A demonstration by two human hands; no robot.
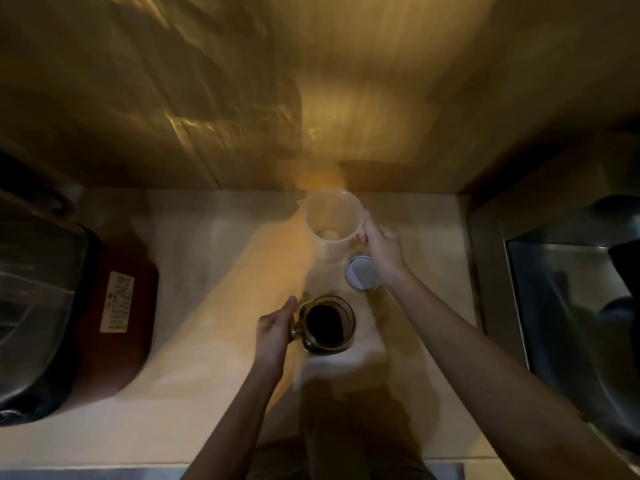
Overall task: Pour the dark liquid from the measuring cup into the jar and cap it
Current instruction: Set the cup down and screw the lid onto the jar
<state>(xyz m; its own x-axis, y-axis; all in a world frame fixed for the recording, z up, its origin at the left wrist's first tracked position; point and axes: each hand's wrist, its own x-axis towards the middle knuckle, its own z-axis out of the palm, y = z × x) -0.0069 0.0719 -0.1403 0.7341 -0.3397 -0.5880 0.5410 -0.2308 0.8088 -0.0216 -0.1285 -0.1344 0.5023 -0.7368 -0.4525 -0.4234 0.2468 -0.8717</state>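
A glass jar (326, 325) stands open on the counter, filled with dark liquid. My left hand (275, 329) grips its left side. Farther back, a translucent white measuring cup (330, 221) stands upright near the wall and looks empty inside. My right hand (381, 245) holds the cup by its handle on the right side. Between cup and jar lies a round cap (362, 273) with a white inside facing up, partly under my right wrist.
A dark red appliance with a white label (116, 299) and a dark lid occupies the left of the counter (214, 271). A steel sink (568, 292) lies to the right. The wooden wall (311, 98) rises just behind the cup.
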